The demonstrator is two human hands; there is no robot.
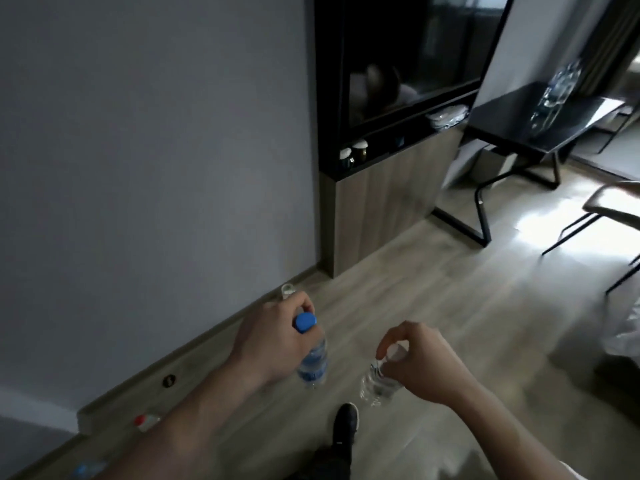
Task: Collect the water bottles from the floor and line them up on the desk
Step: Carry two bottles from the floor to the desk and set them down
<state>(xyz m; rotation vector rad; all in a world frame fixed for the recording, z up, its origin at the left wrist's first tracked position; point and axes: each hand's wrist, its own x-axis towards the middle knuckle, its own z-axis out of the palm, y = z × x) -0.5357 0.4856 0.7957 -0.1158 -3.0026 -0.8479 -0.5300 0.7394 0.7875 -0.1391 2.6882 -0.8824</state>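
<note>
Desk (pixel 540 133) stands far right, well apart from both hands, bottles (pixel 557 91) already on it. Left hand (pixel 273 344) grips the blue-capped bottle (pixel 313 358) by its neck; right hand (pixel 419 365) pinches the clear bottle (pixel 375 384) likewise. Both hang upright, right hand nearer the desk.

Left hand (pixel 273 336) grips a blue-capped water bottle (pixel 311 362) by the neck; right hand (pixel 412 362) pinches a clear-capped bottle (pixel 375 384) likewise. Both hang above the wood floor (pixel 450 306). Further bottles (pixel 554 95) stand on the black desk (pixel 581 123). A red-capped bottle (pixel 145 421) lies by the skirting.
</note>
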